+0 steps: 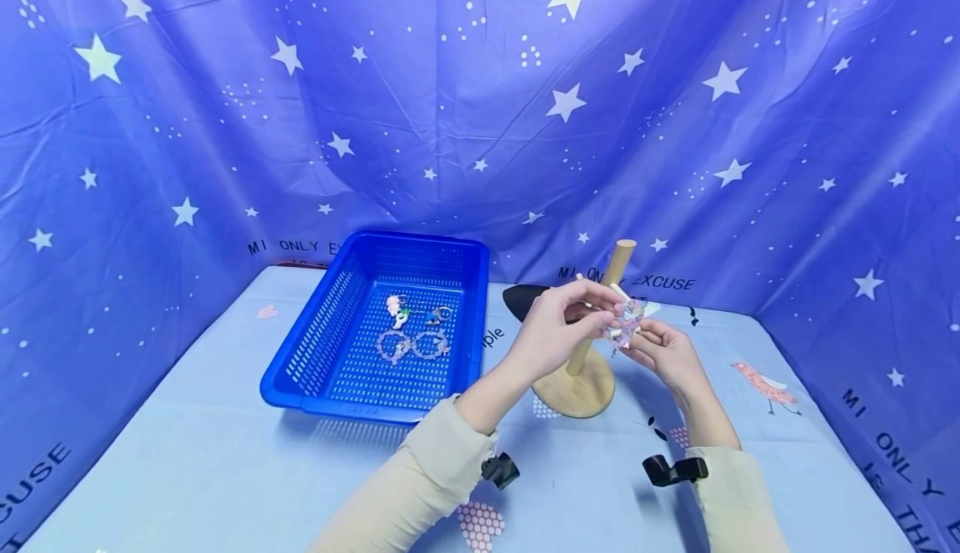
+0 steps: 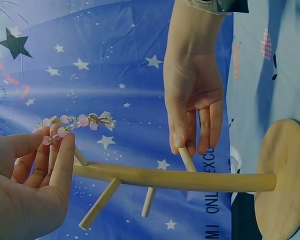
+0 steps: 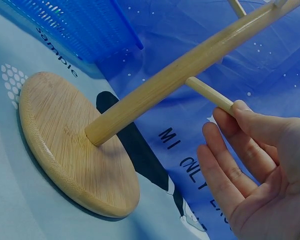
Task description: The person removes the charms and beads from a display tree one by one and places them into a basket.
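Note:
A beaded bracelet point(image 1: 628, 324) with pink and clear beads is pinched between the thumb and fingers of my left hand point(image 1: 557, 324). In the left wrist view the bracelet point(image 2: 82, 121) is up beside the upper part of a wooden peg stand point(image 2: 225, 181). My right hand point(image 1: 666, 356) pinches the end of a lower side peg point(image 3: 210, 94) between thumb and finger, its other fingers loosely bent. The stand's round base point(image 1: 576, 394) rests on the table, its post upright. In the head view the hands and bracelet partly cover the post.
To the left stands a blue plastic basket point(image 1: 302, 403). Inside it lie two beaded bracelets, one a clear-purple bracelet point(image 1: 392, 347), a pink-and-white charm point(image 1: 396, 307) and a small keyring point(image 1: 442, 314). A star-patterned blue curtain point(image 1: 420, 103) hangs behind the light-blue tablecloth point(image 1: 585, 495).

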Available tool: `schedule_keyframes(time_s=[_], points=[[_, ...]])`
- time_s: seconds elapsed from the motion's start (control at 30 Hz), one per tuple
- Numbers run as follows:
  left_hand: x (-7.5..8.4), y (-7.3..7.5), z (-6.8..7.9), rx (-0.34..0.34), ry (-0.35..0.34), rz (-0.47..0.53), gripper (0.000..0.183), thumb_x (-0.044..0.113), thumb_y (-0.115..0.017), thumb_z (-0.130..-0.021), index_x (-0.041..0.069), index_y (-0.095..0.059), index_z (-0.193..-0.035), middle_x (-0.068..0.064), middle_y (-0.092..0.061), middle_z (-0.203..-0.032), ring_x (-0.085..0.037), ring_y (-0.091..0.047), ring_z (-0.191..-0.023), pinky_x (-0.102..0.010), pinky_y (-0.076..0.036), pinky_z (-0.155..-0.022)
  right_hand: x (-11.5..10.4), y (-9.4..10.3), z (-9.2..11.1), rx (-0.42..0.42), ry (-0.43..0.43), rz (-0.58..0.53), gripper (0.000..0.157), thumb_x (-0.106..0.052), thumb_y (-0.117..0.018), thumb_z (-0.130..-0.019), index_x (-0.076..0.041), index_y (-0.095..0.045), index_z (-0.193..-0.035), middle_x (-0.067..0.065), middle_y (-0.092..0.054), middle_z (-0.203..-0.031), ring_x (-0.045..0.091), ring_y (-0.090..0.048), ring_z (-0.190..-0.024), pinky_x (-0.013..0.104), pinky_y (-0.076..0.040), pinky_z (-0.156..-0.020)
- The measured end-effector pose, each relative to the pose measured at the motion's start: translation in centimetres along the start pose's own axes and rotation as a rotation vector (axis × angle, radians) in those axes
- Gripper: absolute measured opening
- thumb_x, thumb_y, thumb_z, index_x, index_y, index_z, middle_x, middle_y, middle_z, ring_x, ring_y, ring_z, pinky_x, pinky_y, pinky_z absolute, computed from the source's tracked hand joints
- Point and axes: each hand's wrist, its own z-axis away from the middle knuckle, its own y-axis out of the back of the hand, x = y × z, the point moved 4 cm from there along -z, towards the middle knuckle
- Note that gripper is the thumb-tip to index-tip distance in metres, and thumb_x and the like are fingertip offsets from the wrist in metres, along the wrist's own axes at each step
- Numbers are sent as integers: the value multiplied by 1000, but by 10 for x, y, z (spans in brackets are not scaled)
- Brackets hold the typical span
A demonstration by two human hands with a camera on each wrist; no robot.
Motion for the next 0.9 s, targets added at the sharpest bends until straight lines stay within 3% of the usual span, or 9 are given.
schedule_keyframes(time_s=[0.33, 0.63, 0.8, 0.9], points=[[7, 1, 3, -49, -17, -56, 19, 8, -64, -97, 1, -69, -114, -15, -71, -116, -22, -74, -93, -21, -60, -77, 1, 0, 0, 10, -3, 27, 22, -7, -61, -98, -28, -67, -94, -17, -74, -89, -1, -71, -87, 14, -57, -83], [11, 9, 6, -46, -31, -86, 20, 10, -64, -97, 4, -70, -115, -14, -71, -114, -4, -68, -84, -19, -59, -77, 1, 0, 1, -3, -1, 4, 21, -8, -63, -97, -28, -68, -97, -16, -74, -92, -1, -71, -88, 15, -57, -84], [11, 15, 7, -40, -22, -77, 20, 10, -63, -97, 5, -69, -115, -15, -72, -112, -5, -67, -82, -19, -58, -74, 2, 0, 0, 4, -10, 24, 11, -14, -66, -96, -24, -70, -100, -14, -74, -92, 1, -71, -88, 17, -58, -85], [10, 18, 8, -37, -17, -56, 20, 9, -62, -98, 4, -69, -115, -16, -72, -112, -6, -68, -85, -24, -60, -76, 2, 0, -1, 6, -9, 35, 10, -15, -67, -95, -19, -69, -104, -13, -74, -92, 2, -72, -89, 18, -58, -86]])
